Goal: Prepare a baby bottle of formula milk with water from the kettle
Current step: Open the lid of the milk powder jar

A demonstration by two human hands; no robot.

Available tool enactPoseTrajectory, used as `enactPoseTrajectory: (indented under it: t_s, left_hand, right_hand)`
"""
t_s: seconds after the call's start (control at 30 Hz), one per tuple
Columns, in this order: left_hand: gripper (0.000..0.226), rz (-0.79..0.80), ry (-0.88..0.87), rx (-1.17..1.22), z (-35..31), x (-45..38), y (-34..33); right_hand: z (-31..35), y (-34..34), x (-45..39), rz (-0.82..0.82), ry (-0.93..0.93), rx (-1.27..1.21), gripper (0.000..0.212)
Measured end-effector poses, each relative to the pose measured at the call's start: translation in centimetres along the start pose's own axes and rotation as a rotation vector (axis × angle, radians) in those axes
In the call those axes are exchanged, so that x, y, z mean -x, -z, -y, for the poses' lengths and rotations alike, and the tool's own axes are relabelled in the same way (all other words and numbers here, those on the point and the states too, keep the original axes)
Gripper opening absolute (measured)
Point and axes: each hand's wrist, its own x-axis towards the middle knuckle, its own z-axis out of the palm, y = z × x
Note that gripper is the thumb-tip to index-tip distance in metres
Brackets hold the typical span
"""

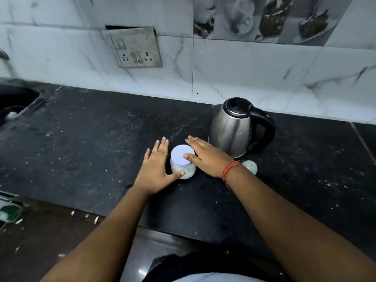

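At frame centre, our left hand (155,169) and right hand (205,158), fingers spread, touch a white-lidded jar (182,162) on the desk (91,139); no readable label.

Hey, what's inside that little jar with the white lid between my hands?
Through the jar's clear wall, something pale and whitish shows in the lower part, possibly powder. The white lid and the right hand's thumb cover the top, so the fill level and exact contents cannot be seen.

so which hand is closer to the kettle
Right. The right hand lies between the jar and the kettle, almost beside its base; the left hand is on the jar's far side.
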Motion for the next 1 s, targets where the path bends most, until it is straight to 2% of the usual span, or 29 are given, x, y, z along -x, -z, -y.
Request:
enactPoseTrajectory:
  t_s: [0.13,0.23,0.3,0.4,0.5,0.67,0.73,0.9,1.0]
  left_hand:
    - [0.12,0.142,0.096,0.171,0.1,0.2,-1.5]
    - [0.119,0.17,0.172,0.442,-0.1,0.0,-2.5]
    - [0.105,0.16,0.218,0.573,-0.8,-0.1,-2.7]
    - [0.09,0.098,0.27,0.617,-1.7,-0.3,-3.3]
    - [0.087,0.047,0.289,0.653,-2.1,-0.6,-3.6]
    - [0.085,-0.031,0.264,0.758,-3.2,-0.9,-3.8]
    - [0.083,-0.062,0.221,0.709,-4.1,-1.2,-3.6]
    - [0.091,0.004,0.083,0.625,-6.3,-1.7,-2.7]
    - [0.08,0.075,0.053,0.665,-6.9,-2.2,-1.7]
  right_hand:
    - [0.8,-0.2,-0.4,0.058,-0.014,0.101,0.074]
    - [1.4,-0.8,-0.9,0.039,-0.035,0.207,0.082]
    - [1.8,-1.2,-1.1,-0.011,-0.038,0.301,0.086]
    - [2.0,-2.0,-1.5,-0.049,-0.055,0.316,0.088]
    - [1.8,-2.3,-1.3,-0.082,-0.077,0.248,0.086]
    - [0.8,-0.9,-0.4,-0.135,-0.195,-0.017,0.081]
    - [0.3,0.0,-0.1,-0.119,-0.238,-0.045,0.078]
    - [0.0,1.9,0.5,-0.112,-0.315,0.023,0.07]
    - [-0.2,2.6,0.7,-0.149,-0.31,0.055,0.054]
